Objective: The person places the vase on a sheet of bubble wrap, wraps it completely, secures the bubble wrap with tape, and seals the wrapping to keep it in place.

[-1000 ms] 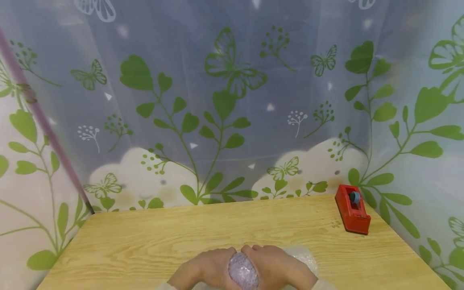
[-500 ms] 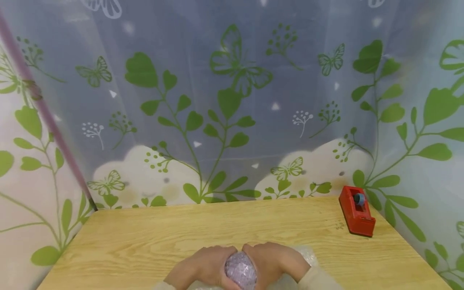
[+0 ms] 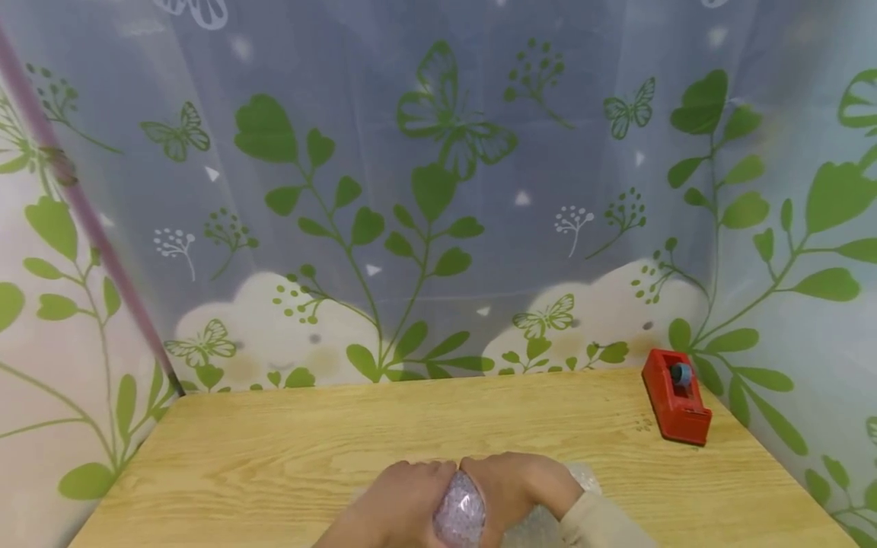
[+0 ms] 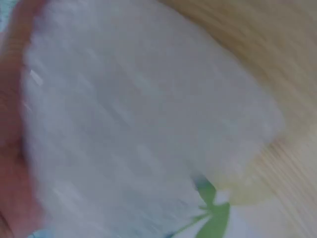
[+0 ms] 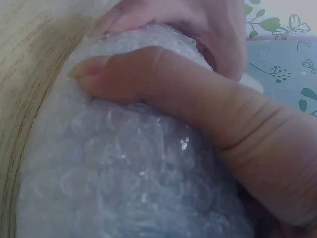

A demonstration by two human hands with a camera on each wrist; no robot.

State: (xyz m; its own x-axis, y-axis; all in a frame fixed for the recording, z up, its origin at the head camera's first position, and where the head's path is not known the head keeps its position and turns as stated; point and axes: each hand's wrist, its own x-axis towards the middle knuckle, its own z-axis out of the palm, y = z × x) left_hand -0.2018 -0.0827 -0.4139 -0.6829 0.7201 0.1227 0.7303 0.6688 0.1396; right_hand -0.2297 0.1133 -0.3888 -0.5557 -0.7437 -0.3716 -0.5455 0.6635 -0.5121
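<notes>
Both hands hold a rounded bundle of bubble wrap point(image 3: 460, 514) low in the middle of the head view. My left hand point(image 3: 404, 506) grips it from the left, and my right hand point(image 3: 514, 487) from the right; their fingers meet at its far end. In the right wrist view, the right thumb point(image 5: 143, 74) lies bent across the wrap point(image 5: 119, 158), with the other hand point(image 5: 218, 29) behind it. Blurred wrap point(image 4: 133, 114) fills most of the left wrist view, beside part of a hand point(image 4: 17, 163). Whatever the wrap encloses is hidden.
Loose clear bubble wrap point(image 3: 584, 478) spreads on the wooden table point(image 3: 308, 434) under and beyond the right forearm. A red tape dispenser point(image 3: 674, 399) stands at the far right. Patterned curtains point(image 3: 479, 251) close off the back and both sides.
The left hand has shifted forward and right over the bundle, covering more of it. The right hand keeps its grip. The view has swung slightly left, so the tape dispenser appears farther right.
</notes>
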